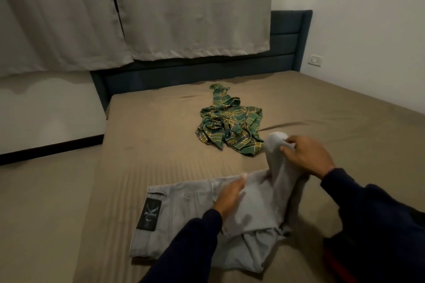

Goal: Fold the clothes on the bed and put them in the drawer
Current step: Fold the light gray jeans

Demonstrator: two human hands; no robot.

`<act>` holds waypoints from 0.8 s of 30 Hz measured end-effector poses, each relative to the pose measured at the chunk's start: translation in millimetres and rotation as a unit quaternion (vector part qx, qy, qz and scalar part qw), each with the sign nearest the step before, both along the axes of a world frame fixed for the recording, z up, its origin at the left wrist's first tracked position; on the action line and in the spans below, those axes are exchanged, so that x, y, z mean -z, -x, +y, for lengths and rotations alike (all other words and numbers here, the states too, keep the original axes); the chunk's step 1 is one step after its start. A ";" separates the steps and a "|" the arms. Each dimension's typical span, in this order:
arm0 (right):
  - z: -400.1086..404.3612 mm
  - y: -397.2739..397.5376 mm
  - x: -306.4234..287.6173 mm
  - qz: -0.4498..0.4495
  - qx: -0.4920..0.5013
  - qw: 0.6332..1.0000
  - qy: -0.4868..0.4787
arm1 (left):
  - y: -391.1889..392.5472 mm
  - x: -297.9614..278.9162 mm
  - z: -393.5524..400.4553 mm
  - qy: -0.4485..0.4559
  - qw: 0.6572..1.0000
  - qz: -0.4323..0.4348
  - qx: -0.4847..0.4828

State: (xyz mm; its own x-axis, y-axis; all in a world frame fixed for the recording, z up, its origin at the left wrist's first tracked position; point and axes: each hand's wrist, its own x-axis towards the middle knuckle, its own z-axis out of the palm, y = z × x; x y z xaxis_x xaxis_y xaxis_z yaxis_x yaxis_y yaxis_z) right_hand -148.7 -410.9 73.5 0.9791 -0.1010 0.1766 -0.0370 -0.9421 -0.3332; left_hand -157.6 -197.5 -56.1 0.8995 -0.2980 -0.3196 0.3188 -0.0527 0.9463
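Observation:
Grey jeans [181, 220] with a black label patch lie near the front edge of the bed [142, 145]. My left hand [230, 195] presses flat on the middle of the jeans with straight fingers. My right hand [308, 154] grips the raised leg end of the jeans, lifted above the mattress to the right. Further back, a crumpled green and yellow plaid shirt [230, 126] lies in the middle of the bed, apart from both hands. No drawer is in view.
A dark blue headboard [289, 37] stands behind the bed, partly covered by grey curtains [184, 7]. A white wall with a socket [315, 61] runs along the right side. Bare floor [46, 110] lies left of the bed.

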 end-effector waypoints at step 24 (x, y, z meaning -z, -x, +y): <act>217.3 39.3 184.9 0.175 -0.186 0.960 0.112 | -8.4 40.5 231.1 -0.318 0.893 -0.090 -0.305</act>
State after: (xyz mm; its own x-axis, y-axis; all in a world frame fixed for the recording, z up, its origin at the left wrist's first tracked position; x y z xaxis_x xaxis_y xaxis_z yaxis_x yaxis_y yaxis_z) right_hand -187.9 -193.6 -111.4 0.9435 0.2690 -0.1934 0.2429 -0.9586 -0.1485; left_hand -149.2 33.6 -96.7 0.8860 0.4562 -0.0829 0.3174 -0.4664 0.8257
